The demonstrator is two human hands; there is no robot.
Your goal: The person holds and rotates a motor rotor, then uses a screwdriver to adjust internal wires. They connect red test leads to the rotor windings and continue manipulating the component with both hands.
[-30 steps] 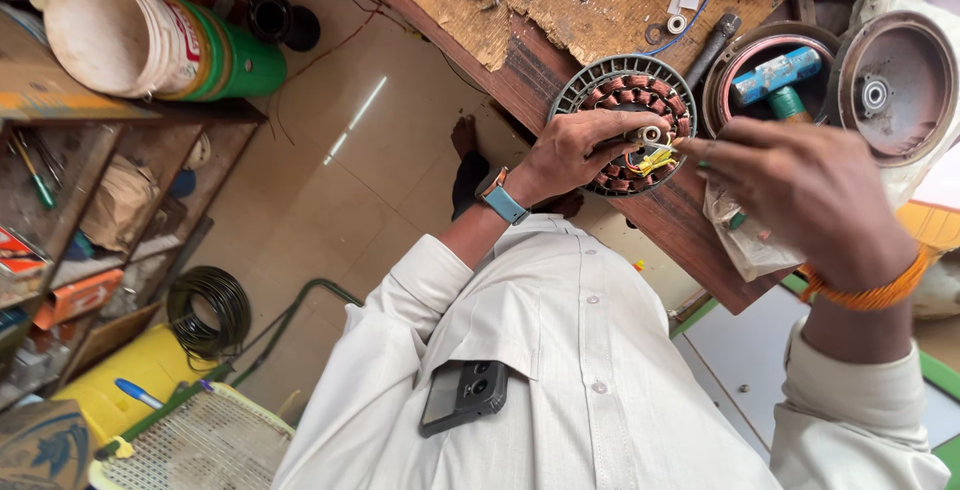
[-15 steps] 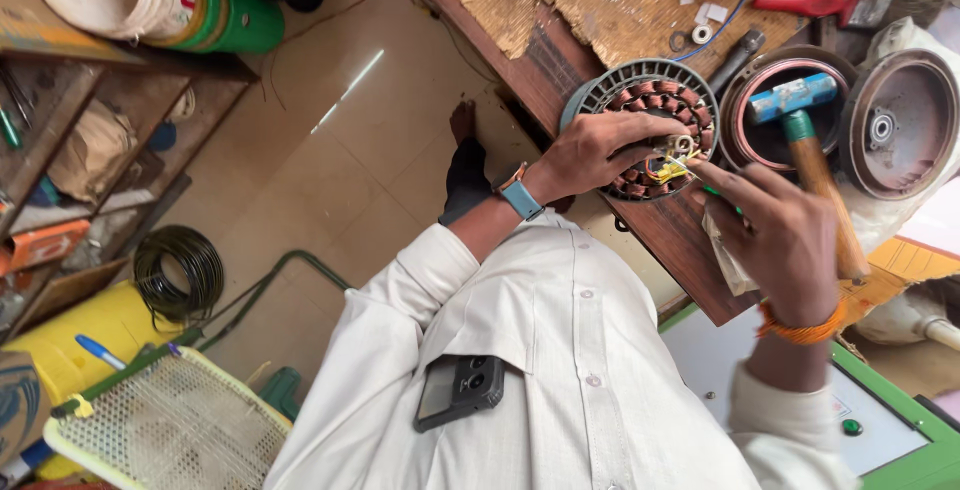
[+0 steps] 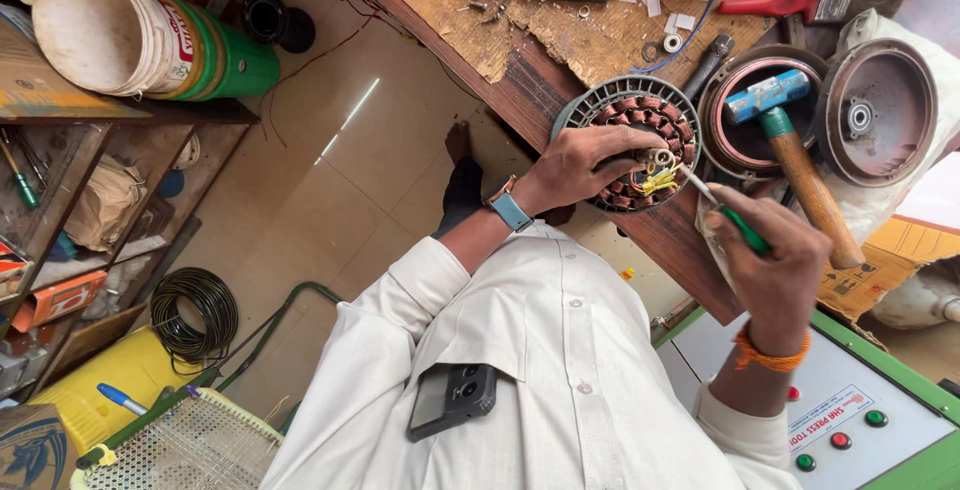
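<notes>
left hand (image 3: pixel 585 165) is gripping the wound stator (image 3: pixel 630 140) right of centre frame. right hand (image 3: pixel 770 260) is closing round a green-handled screwdriver (image 3: pixel 725 212), tip pointing up-left into the yellow leads (image 3: pixel 655 182).

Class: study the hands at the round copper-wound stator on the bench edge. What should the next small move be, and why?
Probably ease the screwdriver tip under the yellow wires. The left hand steadies the stator, and the right hand already aims the tip there.

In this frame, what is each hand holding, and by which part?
The left hand grips the round copper-wound stator across its near rim and face. The right hand holds a green-handled screwdriver by its handle, tip at the yellow wires.
</notes>
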